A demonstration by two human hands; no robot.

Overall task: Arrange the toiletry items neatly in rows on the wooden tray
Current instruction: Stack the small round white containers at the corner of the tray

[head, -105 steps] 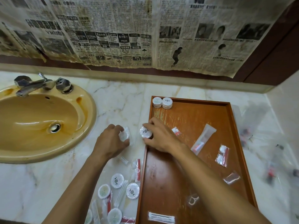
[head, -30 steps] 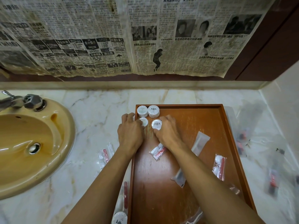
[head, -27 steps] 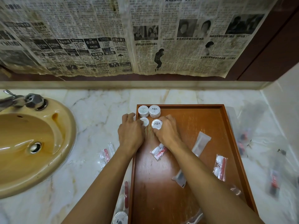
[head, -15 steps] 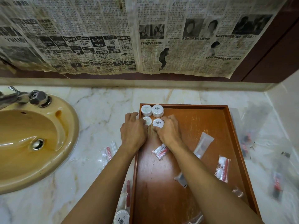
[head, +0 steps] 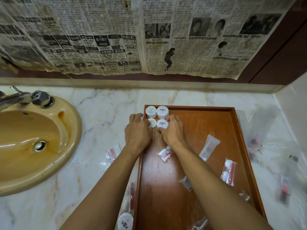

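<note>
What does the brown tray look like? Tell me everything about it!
The wooden tray is a reddish-brown rectangle with a low raised rim and a shiny, scuffed floor. It lies flat on the marble counter, right of the sink. Round white containers sit in its far-left corner, where both hands rest. A tube and clear packets lie scattered on it.

tray (head: 235, 146) right of sink (head: 66, 146) | round soaps (head: 157, 112) in tray's far-left corner

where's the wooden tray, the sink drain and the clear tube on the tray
wooden tray (head: 199, 108), head view, on its far rim
sink drain (head: 39, 145), head view, on the metal drain ring
clear tube (head: 209, 147), head view, on the middle of its body
</note>
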